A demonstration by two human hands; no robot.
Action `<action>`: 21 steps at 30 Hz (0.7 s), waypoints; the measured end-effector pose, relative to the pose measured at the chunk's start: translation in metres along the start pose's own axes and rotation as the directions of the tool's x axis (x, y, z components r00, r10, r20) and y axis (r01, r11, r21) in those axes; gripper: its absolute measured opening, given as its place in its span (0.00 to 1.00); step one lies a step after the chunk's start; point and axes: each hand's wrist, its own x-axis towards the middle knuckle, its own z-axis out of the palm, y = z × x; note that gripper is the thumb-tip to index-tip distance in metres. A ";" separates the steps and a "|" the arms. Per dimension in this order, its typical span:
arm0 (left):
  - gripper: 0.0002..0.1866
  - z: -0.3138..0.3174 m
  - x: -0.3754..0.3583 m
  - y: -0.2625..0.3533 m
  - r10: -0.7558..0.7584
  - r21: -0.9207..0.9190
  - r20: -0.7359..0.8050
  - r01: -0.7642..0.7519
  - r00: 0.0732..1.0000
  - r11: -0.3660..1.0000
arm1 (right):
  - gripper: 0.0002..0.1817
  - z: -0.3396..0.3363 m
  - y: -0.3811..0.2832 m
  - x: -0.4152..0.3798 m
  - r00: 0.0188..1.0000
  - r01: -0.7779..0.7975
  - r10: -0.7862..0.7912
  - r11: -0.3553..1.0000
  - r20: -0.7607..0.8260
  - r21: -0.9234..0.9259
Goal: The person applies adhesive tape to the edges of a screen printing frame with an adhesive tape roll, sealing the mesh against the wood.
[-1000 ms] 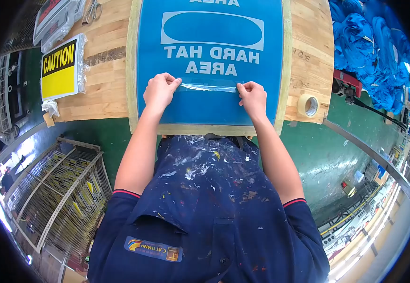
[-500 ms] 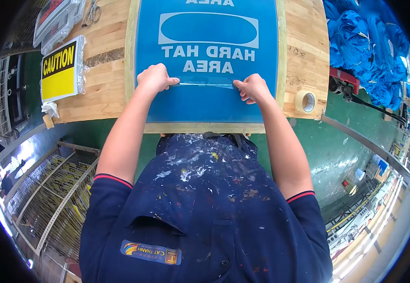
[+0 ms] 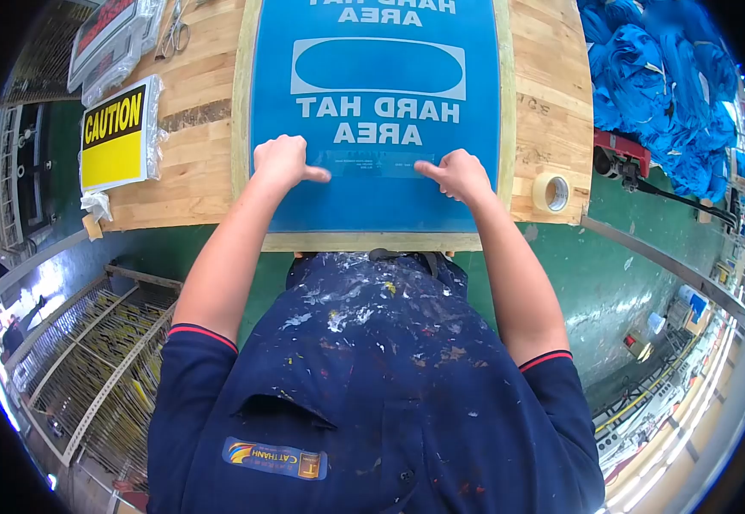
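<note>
A blue screen [image 3: 372, 201] in a wooden frame shows mirrored "HARD HAT AREA" lettering. Across its lower part lies a strip of clear tape [image 3: 368, 163], flat over small print. My left hand [image 3: 289, 163] rests at the strip's left end, thumb stretched toward the middle and other fingers curled. At the right end is my right hand [image 3: 458, 175], its thumb pointing inward along the strip and its fingers curled. Whether either hand still grips the tape cannot be made out.
The wooden table [image 3: 201, 184] holds a yellow caution sign [image 3: 116, 137], scissors [image 3: 173, 36], and bagged signs at the left. A tape roll [image 3: 551, 193] lies to the right of the frame. Blue material [image 3: 646, 86] is heaped beyond the table's right side.
The tape strip, stretched taut between my hands before, now lies flat on the screen. Both thumbs have come down onto its ends. The view has shifted slightly.
</note>
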 end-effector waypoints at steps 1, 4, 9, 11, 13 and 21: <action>0.31 0.003 0.002 0.000 -0.037 -0.044 -0.033 0.035 0.999 0.998 | 0.27 0.002 0.000 0.001 0.999 -0.035 0.037 0.998 -0.023 0.060; 0.31 0.012 0.006 -0.014 -0.094 -0.265 -0.054 0.077 0.994 0.961 | 0.28 0.012 0.005 0.006 0.993 -0.017 0.028 0.996 -0.112 0.092; 0.33 0.025 0.011 -0.045 -0.187 -0.456 -0.076 0.133 0.979 0.880 | 0.25 0.017 0.030 0.002 0.984 -0.124 0.174 0.820 -0.037 0.558; 0.35 0.041 0.024 -0.059 -0.295 -0.579 -0.140 0.164 0.945 0.799 | 0.24 0.022 0.046 0.004 0.976 -0.137 0.215 0.694 -0.021 0.707; 0.35 0.034 0.009 -0.049 -0.370 -0.564 -0.161 0.222 0.915 0.795 | 0.23 0.028 0.055 0.000 0.962 -0.040 0.230 0.650 -0.147 0.759; 0.31 0.048 -0.007 -0.036 -0.120 -0.401 -0.251 0.010 0.960 0.916 | 0.18 0.048 0.228 0.015 0.331 -0.029 -0.056 0.997 -0.942 -0.069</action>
